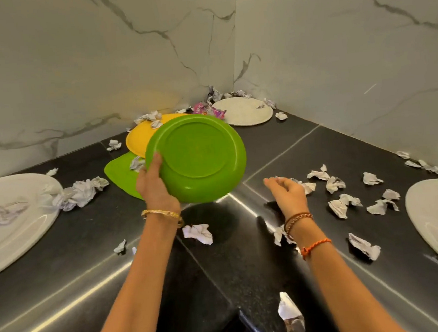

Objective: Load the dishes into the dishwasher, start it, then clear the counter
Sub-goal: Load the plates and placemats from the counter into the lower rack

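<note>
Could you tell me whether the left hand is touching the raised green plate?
Touching. The head view shows the left hand gripping the green plate at its rim, thumb on the underside.

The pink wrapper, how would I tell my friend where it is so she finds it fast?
Look to the far corner where the two marble walls meet above the black counter. The pink wrapper lies there between the yellow plate and the round white plate. All the other scraps are crumpled white paper; only this one is bright pink.

A home kitchen corner: black granite counter, marble-veined wall tiles, scattered plates.
</note>
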